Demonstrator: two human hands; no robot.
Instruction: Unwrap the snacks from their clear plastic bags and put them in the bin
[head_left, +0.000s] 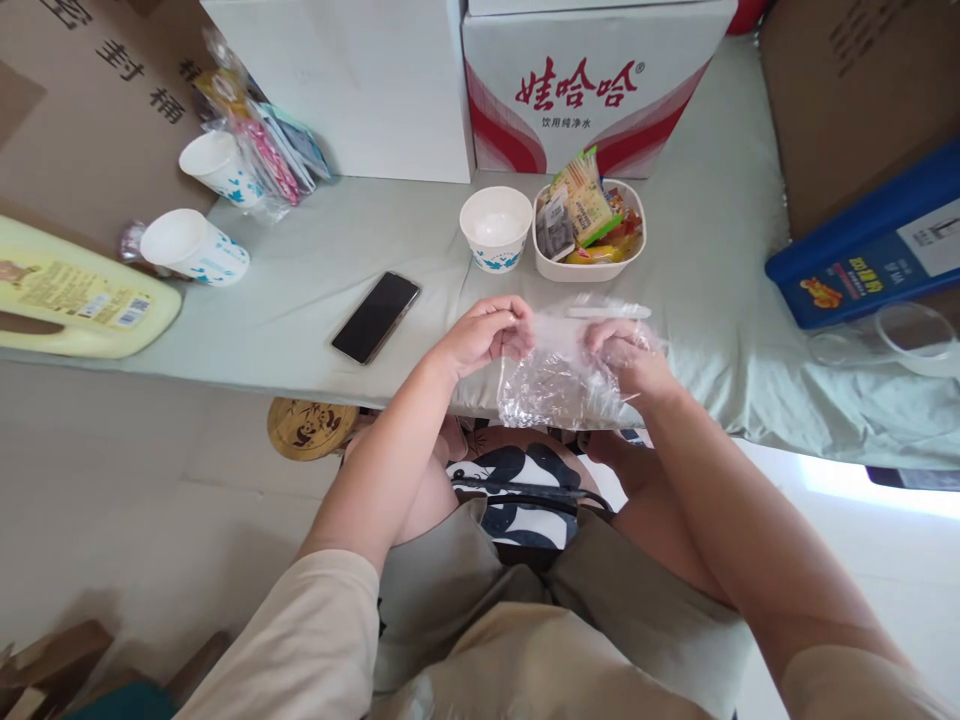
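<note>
A clear plastic bag [559,385] hangs between my hands above the front edge of the cloth-covered table [300,240]. My left hand [491,338] pinches it at the upper left. Around its right side my right hand [628,352] is closed, with clear film bunched over the fingers. A white, flat-looking piece [609,312] shows just beyond the right hand; what it is I cannot make out. Behind the hands stand a white paper bowl [496,225] with blue leaf print and a white tub [592,268] holding several wrapped snacks.
A black phone [376,316] lies left of my hands. Two paper cups [196,247] are tipped at the left, near a yellow jug [82,290]. White boxes [577,95] line the back. At right are a blue package [862,240] and a clear plastic cup [907,335].
</note>
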